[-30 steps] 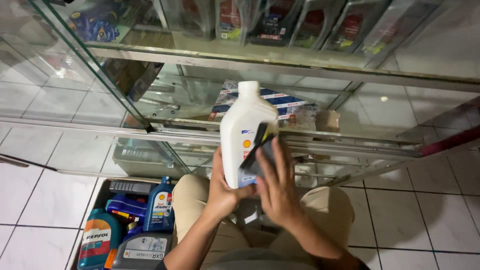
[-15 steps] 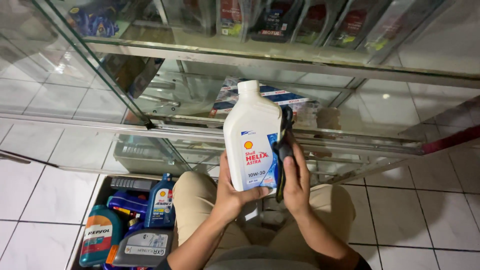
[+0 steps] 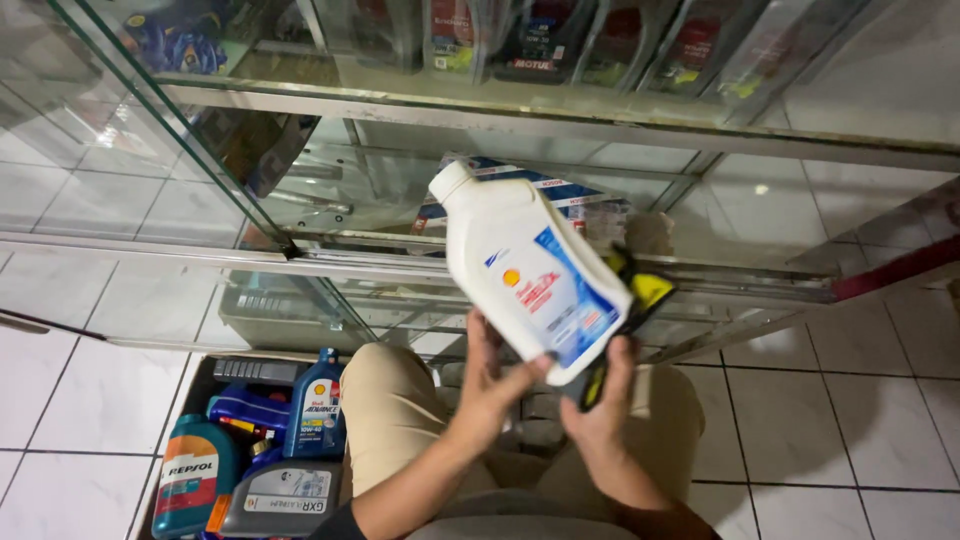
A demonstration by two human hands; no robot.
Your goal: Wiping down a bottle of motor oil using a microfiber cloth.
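Bottle (image 3: 530,275), white with a blue and red label, is tilted in the head view, its capped neck leaning up and to the left and its base down toward the right. It sits in front of the glass cabinet (image 3: 300,180), above the person's knees. The left hand (image 3: 490,385) grips the bottle from below near its base, thumb across the front face, fingers clamped on it from behind. The right hand (image 3: 605,405) is just beside the bottle's base, its fingers closed on a dark and yellow cloth (image 3: 625,310) that presses against the bottle's lower right edge. Below and left of the bottle, an open box (image 3: 200,375) on the tiled floor (image 3: 850,410) holds several oil bottles (image 3: 255,450) in blue, teal and grey. Behind the bottle, inside the cabinet, lies a flat carton (image 3: 575,200) on a glass shelf.
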